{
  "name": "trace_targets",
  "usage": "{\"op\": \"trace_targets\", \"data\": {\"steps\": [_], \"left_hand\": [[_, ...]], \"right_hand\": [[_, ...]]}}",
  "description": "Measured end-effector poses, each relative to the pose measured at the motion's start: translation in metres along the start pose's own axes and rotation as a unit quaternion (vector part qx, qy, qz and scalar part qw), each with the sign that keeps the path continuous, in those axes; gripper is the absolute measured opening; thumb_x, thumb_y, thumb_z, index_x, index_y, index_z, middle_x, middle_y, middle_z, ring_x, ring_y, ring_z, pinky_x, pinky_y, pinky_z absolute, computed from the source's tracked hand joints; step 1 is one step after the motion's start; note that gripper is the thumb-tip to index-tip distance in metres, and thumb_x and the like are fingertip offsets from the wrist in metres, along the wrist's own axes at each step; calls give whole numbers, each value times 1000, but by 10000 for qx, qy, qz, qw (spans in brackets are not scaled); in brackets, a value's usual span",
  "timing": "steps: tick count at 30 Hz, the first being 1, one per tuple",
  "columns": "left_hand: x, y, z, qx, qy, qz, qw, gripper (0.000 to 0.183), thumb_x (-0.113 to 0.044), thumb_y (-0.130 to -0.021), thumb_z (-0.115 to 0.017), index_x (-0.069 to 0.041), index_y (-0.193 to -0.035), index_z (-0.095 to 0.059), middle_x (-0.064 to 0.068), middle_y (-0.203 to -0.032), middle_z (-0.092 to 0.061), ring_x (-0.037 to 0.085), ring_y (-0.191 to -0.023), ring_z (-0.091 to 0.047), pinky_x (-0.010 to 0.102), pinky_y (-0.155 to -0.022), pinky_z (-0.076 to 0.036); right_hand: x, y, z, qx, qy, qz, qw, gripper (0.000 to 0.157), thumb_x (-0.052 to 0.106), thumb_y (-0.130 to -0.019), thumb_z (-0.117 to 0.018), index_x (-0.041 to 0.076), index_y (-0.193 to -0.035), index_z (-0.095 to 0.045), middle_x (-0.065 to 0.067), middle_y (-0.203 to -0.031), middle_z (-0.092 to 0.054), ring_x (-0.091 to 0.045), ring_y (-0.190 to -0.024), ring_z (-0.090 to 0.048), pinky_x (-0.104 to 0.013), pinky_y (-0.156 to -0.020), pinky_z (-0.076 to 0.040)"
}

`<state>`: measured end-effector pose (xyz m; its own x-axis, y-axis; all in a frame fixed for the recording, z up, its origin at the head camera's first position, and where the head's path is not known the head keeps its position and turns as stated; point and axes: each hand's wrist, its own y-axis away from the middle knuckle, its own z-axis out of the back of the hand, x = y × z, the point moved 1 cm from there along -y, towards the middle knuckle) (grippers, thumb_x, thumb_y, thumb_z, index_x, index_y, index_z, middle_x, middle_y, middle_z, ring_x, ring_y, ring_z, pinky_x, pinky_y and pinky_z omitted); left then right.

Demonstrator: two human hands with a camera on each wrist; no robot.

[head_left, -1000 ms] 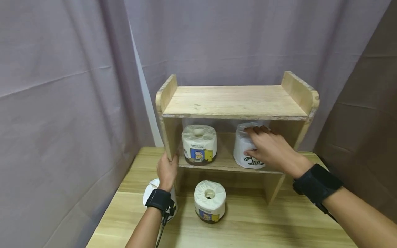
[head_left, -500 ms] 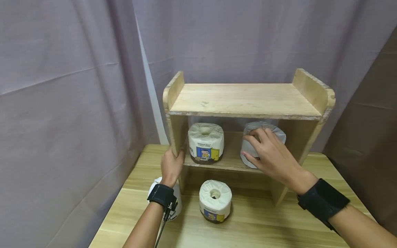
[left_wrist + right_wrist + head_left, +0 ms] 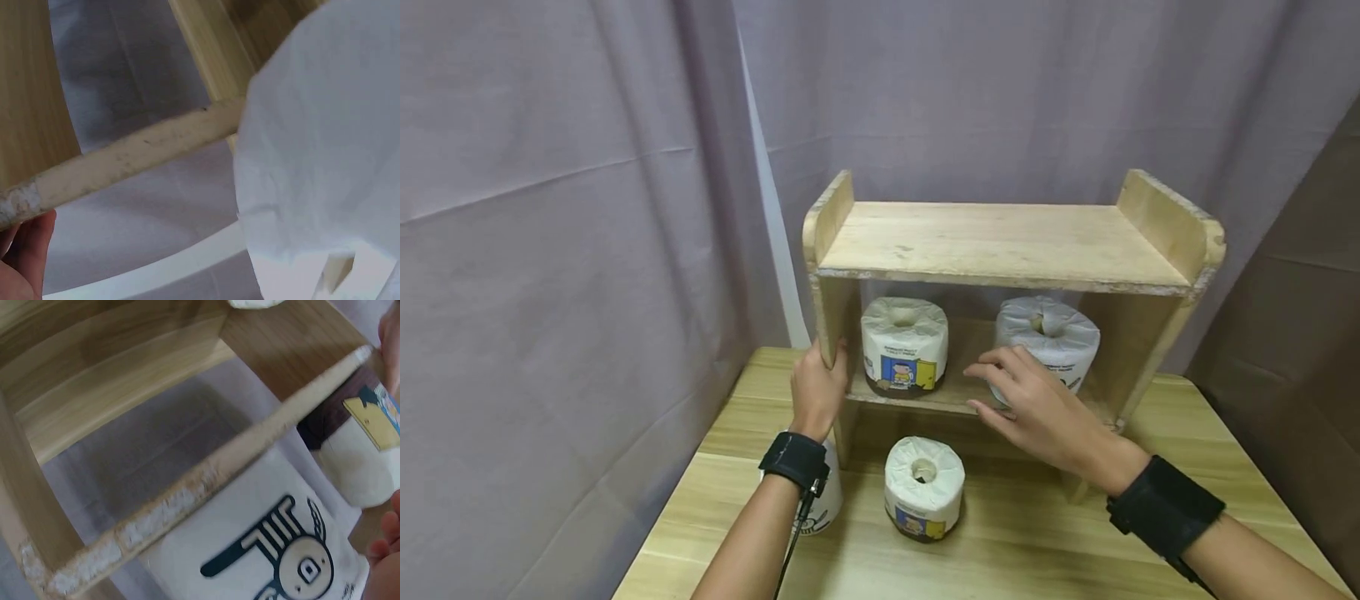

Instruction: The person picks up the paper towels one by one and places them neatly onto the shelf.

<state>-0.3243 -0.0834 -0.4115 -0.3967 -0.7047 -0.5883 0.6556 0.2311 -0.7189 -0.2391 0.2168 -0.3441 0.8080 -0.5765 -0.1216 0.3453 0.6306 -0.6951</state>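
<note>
Left hand [image 3: 817, 390] grips shelf [image 3: 1000, 243] by its left side. Right hand [image 3: 1047, 417] loose-fingered before right roll [image 3: 1066, 352], contact unclear. Left roll [image 3: 904, 350] upright, same tier.

I grip the wooden shelf [image 3: 1000, 242], standing upright, its front edges scuffed whitish; toward its middle board's right end stands my white-wrapped roll [image 3: 1063, 340], hole upward, black cartoon on its side.

The shelf unit [image 3: 1000, 242] is pale, matt wood, smooth on top, with a front edge [image 3: 159, 511] that looks rough and chipped. Crinkled, matt paper wraps the toilet rolls [image 3: 905, 346]. The table [image 3: 1015, 558] shows smooth, faintly shiny wood grain; the curtain [image 3: 962, 100] is dull, creased cloth.
</note>
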Motion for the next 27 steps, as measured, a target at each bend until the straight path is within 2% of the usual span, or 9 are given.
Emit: {"op": "trace_targets", "data": {"steps": [4, 8, 12, 17, 23, 27], "left_hand": [[2, 2, -1, -231, -20, -221, 9995, 25, -33, -94, -60, -9, -92, -68, 11, -74, -70, 29, -61, -65, 47, -54, -48], [3, 3, -2, -287, -7, -242, 9993, 24, -31, -93, -62, -9, -97, -69, 13, -80, -72, 31, -66, -68, 48, -58, -50], [3, 1, -4, -249, -34, -290, 9993, 25, -31, -94, -61, -9, -102, -69, 13, -86, -72, 32, -74, -70, 48, -63, -52], [3, -2, -4, -220, -37, -346, 9992, 24, -30, -94, -61, -8, -101, -69, 13, -85, -72, 31, -72, -69, 46, -61, -52], [4, 0, -5, -240, -72, -404, 9989, 24, -29, -94, -62, -7, -99, -68, 12, -82, -72, 30, -69, -69, 46, -59, -52], [4, 1, -6, -255, -86, -380, 9989, 23, -30, -94, -62, -8, -97, -68, 13, -82, -72, 32, -69, -69, 48, -59, -51]], "right_hand": [[3, 5, -13, 443, -315, 124, 9984, 42, 28, -88, -69, 8, -124, -61, -4, -122, -57, -17, -113, -51, -38, -93, -46], [5, 15, -30, 955, -627, 287, 9930, 45, 30, -89, -69, 10, -128, -58, -3, -129, -55, -15, -122, -48, -37, -97, -45], [5, 27, -50, 1518, -746, 568, 9840, 54, 29, -82, -75, 13, -131, -56, 1, -132, -53, -16, -125, -48, -38, -99, -44], [10, 42, -74, 2112, -998, 743, 9695, 65, 25, -73, -81, 14, -132, -55, 3, -132, -53, -16, -121, -51, -39, -97, -45], [18, 56, -90, 2556, -1336, 649, 9553, 71, 26, -73, -82, 20, -137, -50, 6, -134, -52, -15, -122, -51, -38, -95, -47], [21, 59, -94, 2731, -1289, 630, 9512, 72, 26, -73, -83, 17, -137, -51, 4, -136, -52, -16, -122, -52, -40, -93, -48]]}}
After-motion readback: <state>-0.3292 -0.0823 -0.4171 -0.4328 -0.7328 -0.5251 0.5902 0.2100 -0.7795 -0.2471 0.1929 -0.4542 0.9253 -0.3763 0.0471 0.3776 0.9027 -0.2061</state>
